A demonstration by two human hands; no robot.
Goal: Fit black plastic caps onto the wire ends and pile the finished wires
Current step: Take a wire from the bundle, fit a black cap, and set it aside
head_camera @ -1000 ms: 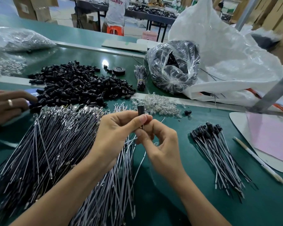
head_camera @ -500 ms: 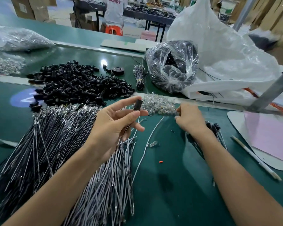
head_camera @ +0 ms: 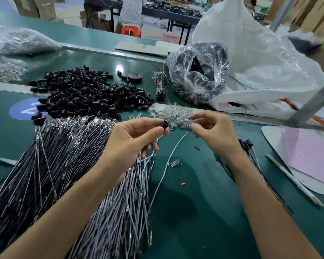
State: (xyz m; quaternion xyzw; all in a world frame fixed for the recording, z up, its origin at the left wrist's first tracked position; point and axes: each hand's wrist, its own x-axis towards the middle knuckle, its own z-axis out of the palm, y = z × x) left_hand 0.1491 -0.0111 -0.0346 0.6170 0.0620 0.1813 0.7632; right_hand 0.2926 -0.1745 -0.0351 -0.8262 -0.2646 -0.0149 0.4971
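Note:
My left hand [head_camera: 131, 141] pinches a black plastic cap [head_camera: 165, 125] between thumb and forefinger above the green table [head_camera: 195, 212]; a thin wire seems to run down through its other fingers. My right hand [head_camera: 213, 133] is just to the right and pinches a small clear part [head_camera: 193, 122] over the heap of clear parts [head_camera: 171, 114]. A big heap of loose black caps [head_camera: 86, 94] lies behind. A large fan of uncapped wires [head_camera: 64, 174] spreads under my left forearm. The pile of capped wires [head_camera: 251, 152] lies behind my right wrist, partly hidden.
A single grey wire [head_camera: 168, 165] lies between my hands. A clear bag of black parts [head_camera: 198, 71] and a large white bag [head_camera: 260, 62] stand at the back right. A tied wire bundle [head_camera: 160, 85], tape roll [head_camera: 135, 77], white pen [head_camera: 294, 184] and pink sheet [head_camera: 310, 152] lie around.
My right hand left the wire at my left hand, reached to the clear parts heap and has come back toward my left hand pinching a small clear part. The left hand kept the cap.

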